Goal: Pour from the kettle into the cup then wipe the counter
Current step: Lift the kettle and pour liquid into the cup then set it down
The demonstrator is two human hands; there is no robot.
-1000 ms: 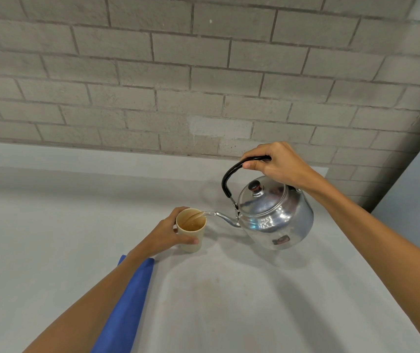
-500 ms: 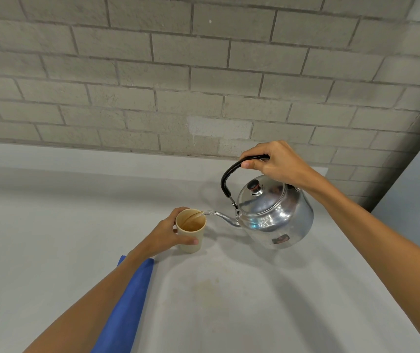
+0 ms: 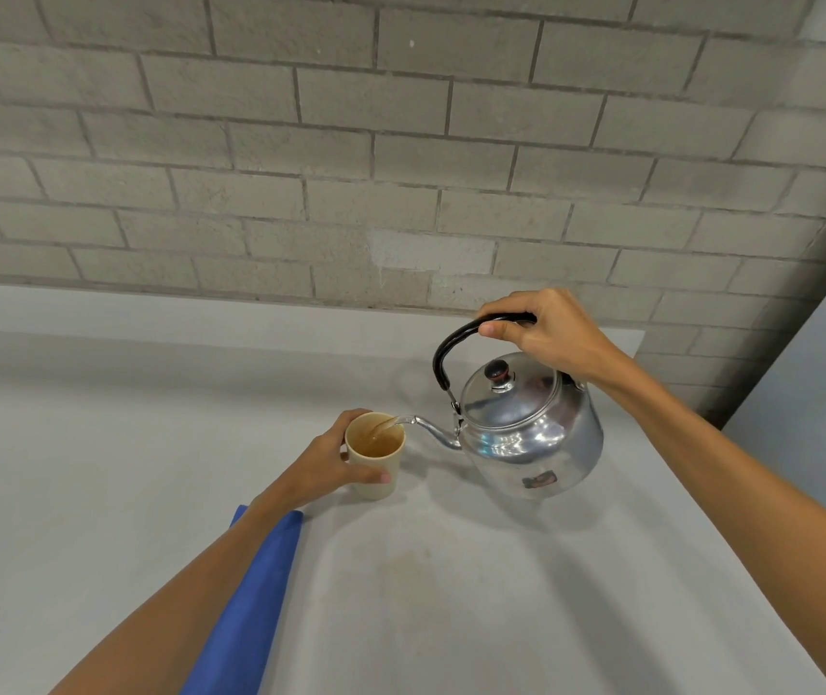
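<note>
A shiny metal kettle [image 3: 531, 433] with a black handle hangs tilted above the grey counter [image 3: 451, 594]. My right hand [image 3: 546, 333] grips its handle from above. Its thin spout points left, and a clear stream runs from it into a beige cup [image 3: 376, 469] that stands on the counter. The cup holds brownish liquid. My left hand [image 3: 323, 469] wraps around the cup's left side. A folded blue cloth [image 3: 250, 609] lies on the counter under my left forearm, partly hidden by it.
A grey brick wall [image 3: 401, 143] rises behind the counter. A faint brownish stain [image 3: 401, 559] marks the counter in front of the cup. The counter's right edge [image 3: 732, 544] runs diagonally under my right forearm.
The kettle stays tilted with the stream running into the cup. Both hands hold their places; the liquid level in the cup looks slightly higher.
</note>
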